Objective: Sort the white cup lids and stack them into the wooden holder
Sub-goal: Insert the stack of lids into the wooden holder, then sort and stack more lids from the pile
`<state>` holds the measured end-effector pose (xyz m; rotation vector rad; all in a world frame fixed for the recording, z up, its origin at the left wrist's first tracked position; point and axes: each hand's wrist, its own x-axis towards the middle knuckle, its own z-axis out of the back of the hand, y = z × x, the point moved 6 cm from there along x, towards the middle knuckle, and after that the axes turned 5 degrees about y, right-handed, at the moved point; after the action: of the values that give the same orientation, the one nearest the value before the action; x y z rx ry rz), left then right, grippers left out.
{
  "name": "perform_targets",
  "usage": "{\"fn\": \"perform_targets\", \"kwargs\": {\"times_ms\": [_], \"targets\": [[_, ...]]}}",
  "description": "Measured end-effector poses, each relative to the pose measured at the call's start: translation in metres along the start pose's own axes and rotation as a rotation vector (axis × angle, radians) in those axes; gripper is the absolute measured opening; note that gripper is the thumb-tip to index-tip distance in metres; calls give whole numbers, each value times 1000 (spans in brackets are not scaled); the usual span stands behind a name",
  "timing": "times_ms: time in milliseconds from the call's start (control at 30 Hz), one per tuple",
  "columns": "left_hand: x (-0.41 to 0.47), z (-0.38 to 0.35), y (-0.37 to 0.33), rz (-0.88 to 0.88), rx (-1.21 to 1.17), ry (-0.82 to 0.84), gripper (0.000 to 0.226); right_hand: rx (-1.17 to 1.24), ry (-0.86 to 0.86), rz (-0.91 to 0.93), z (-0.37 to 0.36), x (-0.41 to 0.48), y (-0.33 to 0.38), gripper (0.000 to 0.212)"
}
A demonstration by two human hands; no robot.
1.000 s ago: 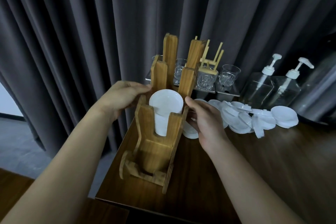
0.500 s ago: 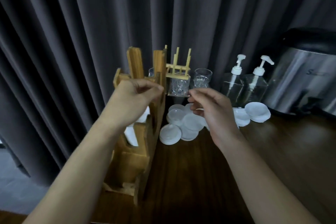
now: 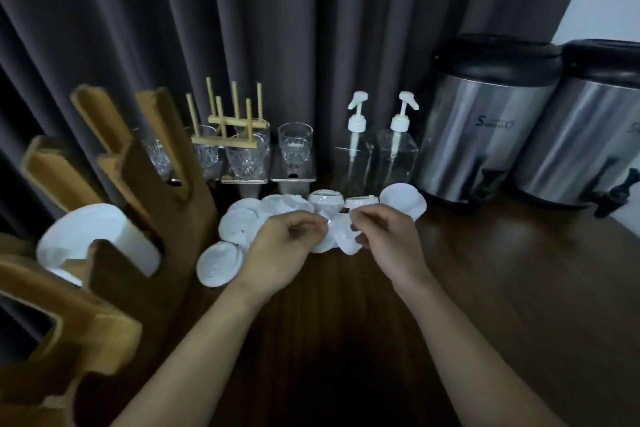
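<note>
We have a single view, a wide-angle camera worn on the head; it looks forward and down across the dark table (image 3: 502, 288) toward the grey curtain (image 3: 277, 28) at the back; we sit close, so both forearms enter from the bottom edge; the left hand (image 3: 280, 246) and right hand (image 3: 388, 239) meet over the white cup lids (image 3: 242, 229) near the centre; the wooden holder (image 3: 114, 288) looms blurred at the near left edge; the steel urns (image 3: 485, 132) curve at the far right.
</note>
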<state>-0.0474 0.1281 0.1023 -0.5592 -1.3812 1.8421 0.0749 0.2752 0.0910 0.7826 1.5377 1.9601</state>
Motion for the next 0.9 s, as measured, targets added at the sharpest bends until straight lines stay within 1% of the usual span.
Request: {"fn": "perform_targets", "kwargs": {"times_ms": [67,100,200,233,367,467,533,600,700,767,833,900], "targets": [[12,-26,18,43,7,-5,26,-38,-6,-32,22,10,-25,12],[17,-38,27,66,11,-13,26,-50,0,-43,31,16,-37,11],[28,-65,48,126,27,-56,17,-91,35,-54,49,30,-69,5],[30,-71,55,136,31,-87,16,-123,43,-50,53,35,-78,8],[32,-80,79,132,74,-285,19,-241,141,-39,54,45,-106,36],[30,-84,94,187,34,-350,30,-289,233,13,39,49,-120,55],[29,-87,101,227,-22,-349,38,-274,261,33,29,48,-126,60],[31,-89,106,235,-76,-339,37,-266,254,52,23,48,-132,61],[36,-91,110,226,-152,-290,35,-332,211,84,17,45,-139,64],[39,-93,113,220,-211,-244,37,-386,163,132,15,42,-139,67],[41,-94,115,191,-254,-182,41,-444,118,203,12,39,-138,64],[41,-97,115,140,-249,-97,47,-498,76,266,11,36,-136,56]]}}
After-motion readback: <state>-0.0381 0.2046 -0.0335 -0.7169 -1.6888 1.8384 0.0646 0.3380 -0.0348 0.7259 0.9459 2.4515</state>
